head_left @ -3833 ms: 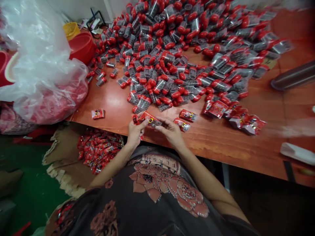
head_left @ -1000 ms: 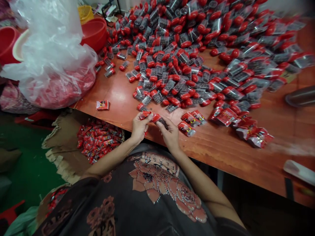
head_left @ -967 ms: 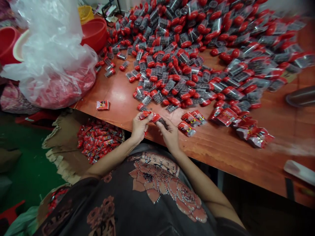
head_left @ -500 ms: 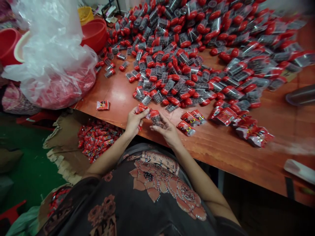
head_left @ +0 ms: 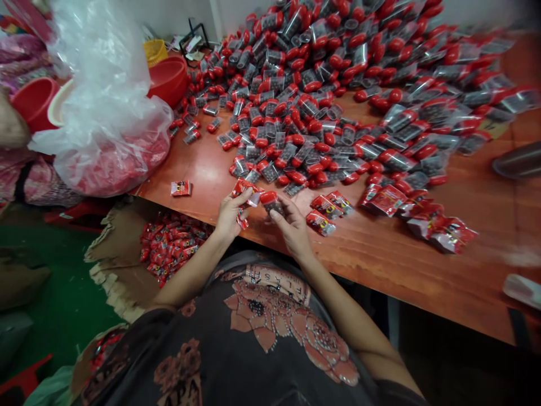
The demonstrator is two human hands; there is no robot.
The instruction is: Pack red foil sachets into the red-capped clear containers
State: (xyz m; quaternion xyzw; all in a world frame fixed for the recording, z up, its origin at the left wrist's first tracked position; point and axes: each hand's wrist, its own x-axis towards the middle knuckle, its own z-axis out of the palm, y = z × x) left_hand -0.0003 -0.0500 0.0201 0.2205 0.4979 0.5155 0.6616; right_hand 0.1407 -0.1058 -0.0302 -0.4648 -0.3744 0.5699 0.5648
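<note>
Left side: we see a clear plastic bag [head_left: 116, 152] with red contents, then a carton [head_left: 120, 265] full of red packets [head_left: 169, 245] below the table [head_left: 203, 166]. One single packet [head_left: 181, 188] lies near the table edge. Left hand [head_left: 229, 216]: fingers clamped on red wrappers [head_left: 248, 189]. Right hand [head_left: 295, 225]: thumb and fingers clamped on a red-capped container [head_left: 269, 204], tilted, cap toward the left hand, just beside the wrappers; we can't tell if they touch. Big container heap [head_left: 291, 121] behind. Rightward, we see three packets [head_left: 324, 207], then a packet cluster [head_left: 422, 217].
</note>
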